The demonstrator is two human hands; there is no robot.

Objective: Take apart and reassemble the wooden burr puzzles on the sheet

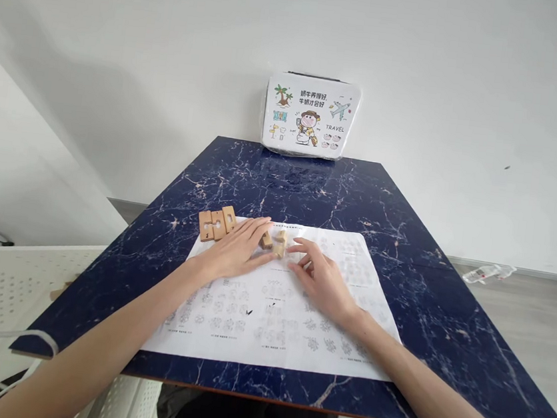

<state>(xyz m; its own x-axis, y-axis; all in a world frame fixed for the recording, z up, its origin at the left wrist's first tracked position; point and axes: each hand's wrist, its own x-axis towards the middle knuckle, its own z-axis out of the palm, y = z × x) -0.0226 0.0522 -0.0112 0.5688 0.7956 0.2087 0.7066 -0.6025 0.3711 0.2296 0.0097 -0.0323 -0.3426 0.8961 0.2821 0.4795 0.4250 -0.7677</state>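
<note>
My left hand (238, 248) lies over the printed sheet (269, 329) with its fingers stretched out. Its fingertips are beside a small wooden block (267, 240), and its thumb points at a notched wooden block (280, 244) just to the right. On the other side of that block is my right hand (323, 278), its thumb and curved fingers apart with a gap between them. Whether any fingertip touches the blocks I cannot tell. Three flat wooden pieces with cut-outs (216, 225) sit in a row left of my left hand, at the sheet's upper left corner.
Against the wall at the far end of the dark blue marbled table (310, 196) stands a white printed case (312, 115) in clear wrap. A white perforated surface (2, 291) with a white cable is at the left. A clear plastic item (488, 273) lies on the floor.
</note>
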